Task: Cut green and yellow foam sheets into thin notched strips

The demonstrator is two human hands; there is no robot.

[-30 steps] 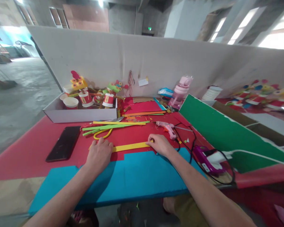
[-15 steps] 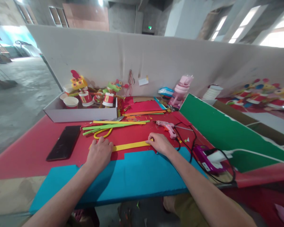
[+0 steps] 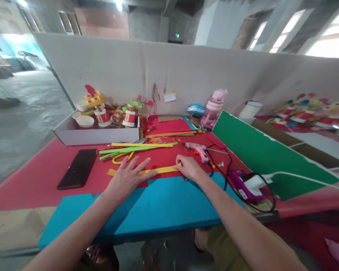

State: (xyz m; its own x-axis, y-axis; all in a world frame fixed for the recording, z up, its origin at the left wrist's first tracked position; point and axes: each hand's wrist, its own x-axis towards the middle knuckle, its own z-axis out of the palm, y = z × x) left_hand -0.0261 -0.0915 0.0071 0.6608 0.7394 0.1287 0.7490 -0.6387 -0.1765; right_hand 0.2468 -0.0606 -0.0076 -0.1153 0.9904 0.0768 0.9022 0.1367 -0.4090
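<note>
A yellow paper strip lies across the red table covering, just beyond the blue sheet. Over its left part my left hand rests flat with the fingers spread. The strip's left end sticks out past that hand. At the right end, my right hand is closed, pinching the strip between thumb and fingers. Beyond both hands lie green paper strips and another yellow strip. Yellow-handled scissors sit partly under these strips.
A black phone lies at left. Behind it, a white box holds paper cups and puppet figures. A pink glue gun lies right of centre, its cable near a purple power strip. A green board stands at right.
My left hand has shifted right along the yellow strip and spread its fingers, uncovering the left end. My right hand keeps its pinch at nearly the same place.
</note>
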